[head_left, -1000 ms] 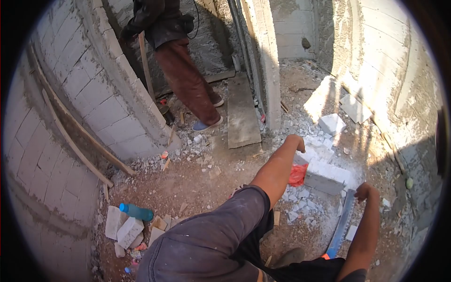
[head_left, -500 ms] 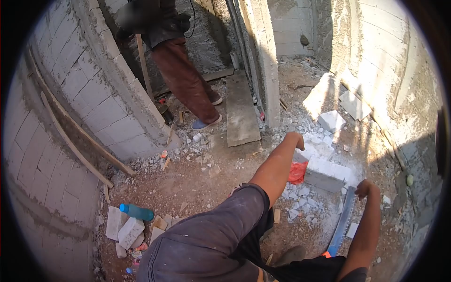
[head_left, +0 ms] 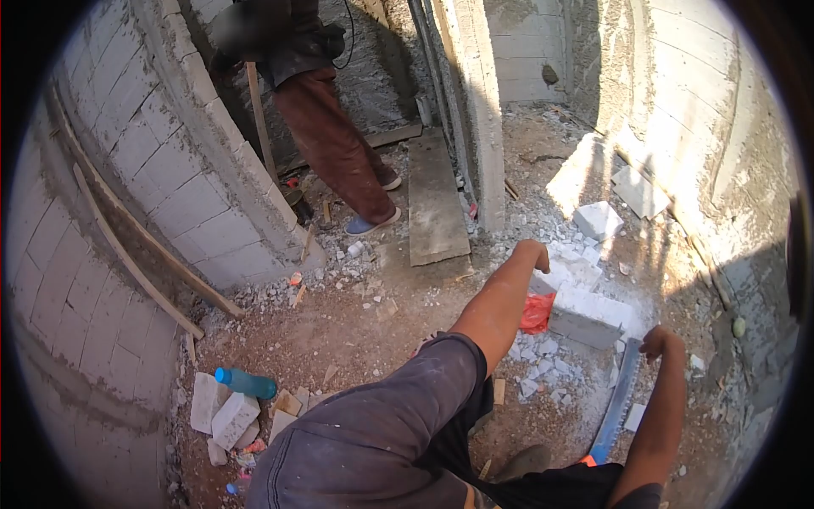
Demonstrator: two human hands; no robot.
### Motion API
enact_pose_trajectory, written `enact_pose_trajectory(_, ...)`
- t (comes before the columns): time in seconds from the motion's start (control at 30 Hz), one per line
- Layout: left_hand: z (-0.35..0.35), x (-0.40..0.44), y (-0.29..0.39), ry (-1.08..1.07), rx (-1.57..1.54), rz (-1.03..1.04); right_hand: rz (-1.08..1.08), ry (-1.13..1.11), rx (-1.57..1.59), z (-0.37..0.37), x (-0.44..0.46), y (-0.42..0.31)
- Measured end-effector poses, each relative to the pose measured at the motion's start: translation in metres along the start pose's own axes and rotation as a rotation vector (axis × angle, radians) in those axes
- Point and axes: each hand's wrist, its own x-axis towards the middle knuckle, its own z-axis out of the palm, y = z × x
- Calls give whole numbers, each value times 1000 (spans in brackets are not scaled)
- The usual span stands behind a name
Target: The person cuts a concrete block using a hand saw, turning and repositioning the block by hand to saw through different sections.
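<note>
Broken rubble [head_left: 547,369] already lies around the white block [head_left: 587,324], which looks uncut so far, the saw [head_left: 614,407] and right hand [head_left: 663,343] just off its right end, the left hand [head_left: 532,253] by its far left corner, though neither hand's grip or hold can be told

Pale block walls [head_left: 191,204], dirt floor [head_left: 288,339], sunlit patch [head_left: 583,174]

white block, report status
Left hand near white rectangular block, right hand by long blue saw blade; grips unclear. Block lies amid pale rubble, crumpled red plastic alongside.
</note>
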Motion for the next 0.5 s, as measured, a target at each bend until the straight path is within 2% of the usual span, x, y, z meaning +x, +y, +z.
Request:
enact_pose_trajectory(0.17,0,0,1,2,6,2,-125,85,77,-1,-13,-5)
enact_pose_trajectory(0.37,-1,-1,2,-11,17,-3,19,-23,-29,-1,-1,-2)
enact_pose_trajectory(0.5,0,5,1,-34,0,-13,-48,54,94,2,-6,0)
